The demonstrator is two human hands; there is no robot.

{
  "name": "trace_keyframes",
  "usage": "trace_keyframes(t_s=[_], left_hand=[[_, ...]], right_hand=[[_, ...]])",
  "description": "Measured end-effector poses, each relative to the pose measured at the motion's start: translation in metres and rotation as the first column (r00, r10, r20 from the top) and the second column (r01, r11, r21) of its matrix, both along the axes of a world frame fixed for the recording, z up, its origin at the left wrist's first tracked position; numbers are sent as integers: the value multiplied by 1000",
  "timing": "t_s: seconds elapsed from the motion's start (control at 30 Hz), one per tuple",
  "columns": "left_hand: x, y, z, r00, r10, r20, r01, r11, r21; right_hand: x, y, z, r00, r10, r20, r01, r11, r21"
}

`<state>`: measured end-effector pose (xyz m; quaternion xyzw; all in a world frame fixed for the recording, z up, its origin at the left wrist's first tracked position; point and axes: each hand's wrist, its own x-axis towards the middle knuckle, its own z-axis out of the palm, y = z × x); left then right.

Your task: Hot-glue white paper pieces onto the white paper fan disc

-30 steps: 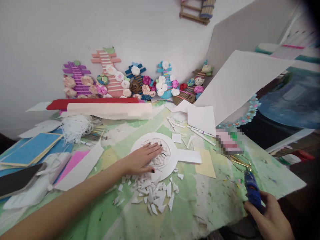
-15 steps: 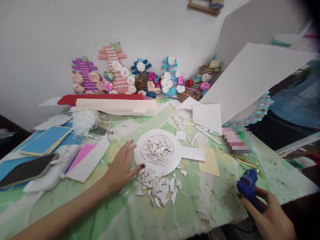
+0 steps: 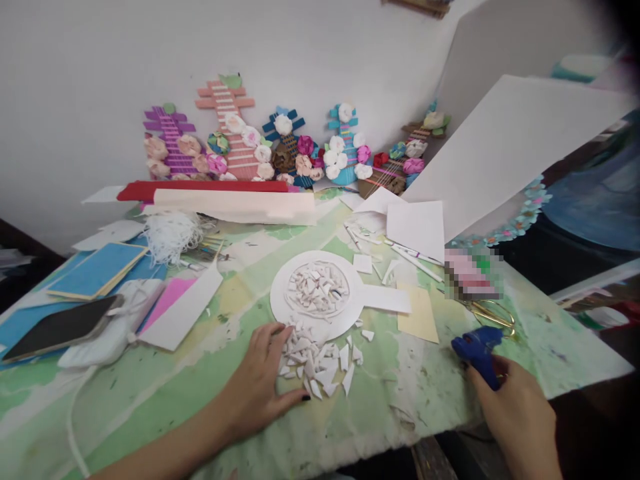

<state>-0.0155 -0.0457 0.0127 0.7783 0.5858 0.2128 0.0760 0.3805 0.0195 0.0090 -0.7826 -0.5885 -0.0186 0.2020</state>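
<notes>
A white paddle-shaped cutout (image 3: 383, 299), round with a handle pointing right, lies on the table. Inside a string-like ring on its round part, small white fragments (image 3: 320, 288) are heaped. Loose white pieces (image 3: 325, 367) are scattered just in front of it. My left hand (image 3: 267, 373) rests at the left side of this loose pile, fingers apart, thumb and fingertips touching its edge. In my right hand (image 3: 515, 400) is a blue glue gun (image 3: 477, 350), held by its grip over the table's right front edge, nozzle pointing left.
Gold-handled scissors (image 3: 493, 317) and a yellow card (image 3: 417, 312) lie on the right. To the left are a phone (image 3: 60, 327), blue booklets (image 3: 97, 270) and a tangle of white string (image 3: 173, 237). Decorated guitar shapes (image 3: 233, 133) lean on the wall. A large white sheet (image 3: 510, 147) stands right.
My left hand has moved from the cutout's left edge toward me, down to the loose pieces. My right hand has shifted slightly left and up with the glue gun, which now points more leftward.
</notes>
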Motion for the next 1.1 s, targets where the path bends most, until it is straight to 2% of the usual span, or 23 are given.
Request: trace_keyframes(t_s=[0.1,0.2,0.27,0.33,0.37,0.43,0.5,0.63,0.73,0.8,0.9,1.0,1.1], left_hand=[[4,3,1,1000,13,20,-14,1000,23],[2,6,1,999,36,19,-37,998,50],[2,7,0,999,27,-21,-26,998,51],[2,8,0,997,20,-68,-18,999,40],[3,8,-1,996,23,-83,-20,999,34],[5,8,0,995,26,-93,-23,999,30],[8,7,2,996,16,-90,-12,999,35],[13,5,6,995,-36,-91,39,998,39],[15,4,7,995,-59,-84,64,996,62],[16,5,6,996,-49,-72,55,995,83],[13,8,3,998,-55,-43,59,995,85],[8,12,-1,998,-64,9,63,995,83],[4,14,-5,996,-72,50,68,994,84]], right_hand=[[1,1,-4,995,15,94,-13,1000,-23],[2,-3,-4,994,71,88,-71,997,-3],[-5,-6,-2,988,64,141,-75,994,79],[-18,-9,4,979,38,201,-85,970,228],[-26,-9,6,975,79,209,-138,948,288],[-44,-8,11,933,297,201,-348,885,310],[-60,-5,14,870,463,170,-493,824,280],[-91,-7,16,778,627,44,-615,746,255],[-124,-20,16,625,779,-56,-774,627,89],[-151,-31,15,561,824,-75,-827,562,-7],[-187,-44,13,558,827,-66,-829,552,-92],[-210,-45,11,580,814,-18,-813,578,-64],[-219,-36,12,567,822,47,-819,569,-68]])
